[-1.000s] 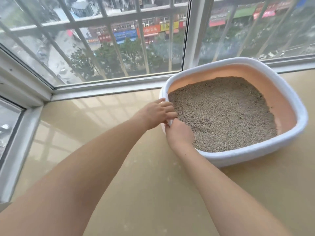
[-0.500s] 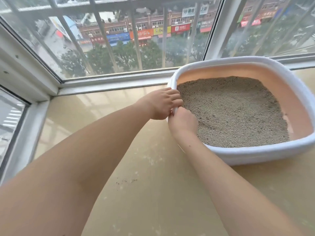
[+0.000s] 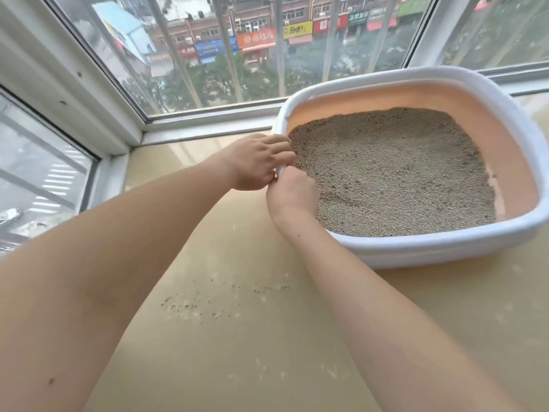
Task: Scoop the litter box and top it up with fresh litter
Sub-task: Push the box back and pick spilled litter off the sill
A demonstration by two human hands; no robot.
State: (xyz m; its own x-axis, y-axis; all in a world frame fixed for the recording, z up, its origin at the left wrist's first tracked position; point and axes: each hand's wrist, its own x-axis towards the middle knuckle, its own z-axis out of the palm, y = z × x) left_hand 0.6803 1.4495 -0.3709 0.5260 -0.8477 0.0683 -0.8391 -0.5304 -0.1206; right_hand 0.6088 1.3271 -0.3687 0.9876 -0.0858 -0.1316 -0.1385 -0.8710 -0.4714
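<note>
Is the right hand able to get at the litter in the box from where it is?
Probably yes: the right hand grips the litter box rim, right beside the open, uncovered litter.

We see two bare forearms, the left arm [image 3: 98, 263] and the right arm [image 3: 386, 316], with no sleeve anywhere on either of them. We see no watch, band or bracelet at either wrist, and no glove on the left hand [image 3: 255, 163] or the right hand [image 3: 292, 193]. We see no ring on the fingers that show. We notice one small dark mole on the left arm, low near the frame's edge, and a few tiny dark specks along the right arm.
</note>
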